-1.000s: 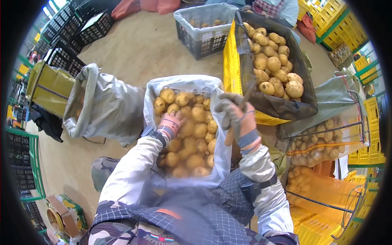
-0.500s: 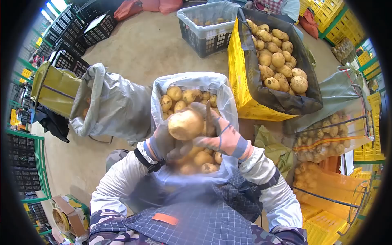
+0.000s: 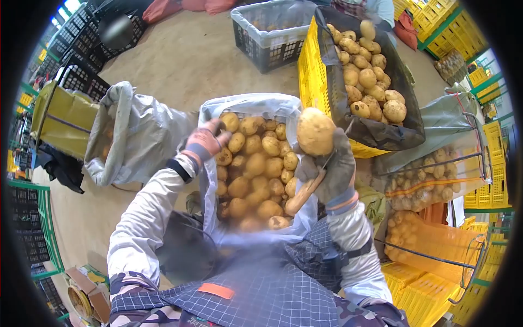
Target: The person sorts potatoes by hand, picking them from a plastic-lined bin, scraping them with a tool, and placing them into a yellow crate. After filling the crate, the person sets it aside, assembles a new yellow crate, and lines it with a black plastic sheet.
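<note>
A large potato (image 3: 316,132) is held in my gloved right hand (image 3: 333,166), over the right rim of a crate lined with a pale plastic bag (image 3: 250,100). The same hand grips a knife with a wooden handle (image 3: 305,193); most of its blade is hidden. My left hand (image 3: 206,139), also gloved, holds nothing that I can see. It is over the crate's left rim, its fingers apart and close to a potato (image 3: 230,121). Many more potatoes (image 3: 256,163) fill the lined crate in front of me.
A yellow crate with a dark liner (image 3: 316,60), full of potatoes, stands at the upper right. Behind is a grey lined crate (image 3: 261,48). A whitish sack (image 3: 147,136) lies left. Net bags of potatoes (image 3: 419,177) hang on frames at right. A person's sleeve (image 3: 378,11) shows beyond.
My hands have moved apart. The large potato has gone from between both hands to the right, in my right hand with the knife. My left hand has moved left and up to the rim.
</note>
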Demonstrator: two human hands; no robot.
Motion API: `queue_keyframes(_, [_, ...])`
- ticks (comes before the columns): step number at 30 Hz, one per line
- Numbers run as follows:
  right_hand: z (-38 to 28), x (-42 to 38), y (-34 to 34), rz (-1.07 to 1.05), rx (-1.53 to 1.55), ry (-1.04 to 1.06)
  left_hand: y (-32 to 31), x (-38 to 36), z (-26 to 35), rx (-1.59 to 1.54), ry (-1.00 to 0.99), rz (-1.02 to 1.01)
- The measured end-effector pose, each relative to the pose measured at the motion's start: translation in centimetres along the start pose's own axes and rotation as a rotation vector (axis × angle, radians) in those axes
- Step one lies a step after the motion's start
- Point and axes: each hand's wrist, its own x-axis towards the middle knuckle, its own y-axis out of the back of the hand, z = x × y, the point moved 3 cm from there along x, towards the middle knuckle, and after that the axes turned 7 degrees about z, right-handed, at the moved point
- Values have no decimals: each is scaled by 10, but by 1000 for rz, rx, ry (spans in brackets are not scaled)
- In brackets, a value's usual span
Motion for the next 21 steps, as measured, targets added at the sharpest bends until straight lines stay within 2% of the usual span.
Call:
queue_keyframes(1, [2, -6, -5, 16, 75, 17, -24, -1, 4, 139, -37, -26])
queue_keyframes(2, [5, -12, -8, 33, 151, 34, -48, -2, 7, 173, -96, -193])
queue_keyframes(3, [7, -16, -9, 9, 240, -41, -86, -6, -1, 228, -253, -172])
queue_keyframes(5, [14, -9, -4, 53, 234, -37, -114, -21, 24, 373, -240, -398])
queue_keyframes(6, [11, -7, -1, 89, 231, -5, -143, -23, 19, 390, -241, -440])
queue_keyframes(9, [3, -13, -4, 144, 245, 99, -189, -27, 25, 537, -295, -374])
queue_keyframes(10, [-7, -14, -2, 188, 264, 175, -202, -30, 16, 542, -323, -214])
queue_keyframes(11, [-27, -16, 3, 160, 324, 253, -217, -24, 8, 514, -358, -68])
queue_keyframes(13, [-57, -29, 6, 82, 443, 355, -186, -6, 16, 336, -370, -416])
queue_keyframes(14, [-68, -39, 10, 14, 503, 372, -172, -4, 15, 253, -431, -431])
queue_keyframes(15, [-92, -42, 34, 68, 540, 496, -197, 21, -32, 267, -481, -471])
queue_keyframes(16, [-142, -78, 31, -99, 694, 421, -180, 18, -31, -156, -178, -566])
queue_keyframes(17, [-176, -112, 56, 223, 385, 863, -159, 13, -25, -581, 138, -576])
queue_keyframes(18, [-210, -143, 78, 367, 243, 1059, -113, -10, 15, -834, 285, -648])
queue_keyframes(20, [-287, -223, 127, 645, -10, 1447, -44, -34, 66, -930, 228, -713])
queue_keyframes(21, [-317, -266, 153, 798, -121, 1574, -26, -43, 74, -998, 217, -706])
